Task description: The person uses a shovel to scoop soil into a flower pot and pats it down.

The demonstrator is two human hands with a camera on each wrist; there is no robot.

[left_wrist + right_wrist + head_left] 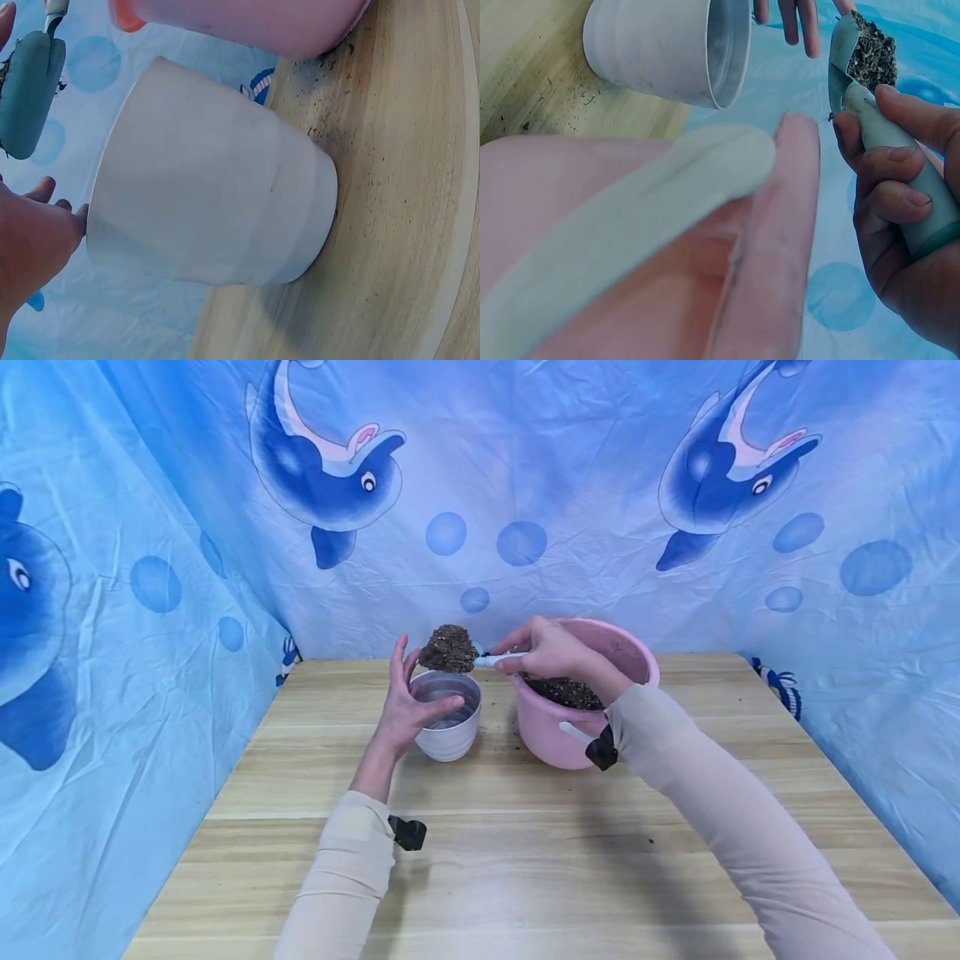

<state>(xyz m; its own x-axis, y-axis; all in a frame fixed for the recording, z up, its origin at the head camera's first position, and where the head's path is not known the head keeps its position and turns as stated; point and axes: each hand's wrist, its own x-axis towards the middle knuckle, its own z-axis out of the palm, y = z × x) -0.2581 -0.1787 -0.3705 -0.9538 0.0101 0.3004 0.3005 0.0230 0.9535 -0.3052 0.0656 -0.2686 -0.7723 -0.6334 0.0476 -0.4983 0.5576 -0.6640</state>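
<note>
My right hand (555,652) grips the pale green handle of a garden trowel (881,135), fingers curled round it. Dark potting soil (448,650) is heaped on the trowel's blade, which hovers above the far side of a white flower pot (448,743). At the pot's left side is my left hand (401,714), fingers spread upward and thumb stretched over the opening. In the left wrist view a fingertip meets the pot's rim. Grey inner walls of the pot show in the head view. The pot stands upright on the table.
A pink bucket (555,739) with dark soil inside stands right of the pot, beneath my right forearm. Its white handle (630,195) hangs at the near side. Soil crumbs (322,105) lie on the wooden table (495,877). A blue dolphin-print cloth (465,460) hangs behind.
</note>
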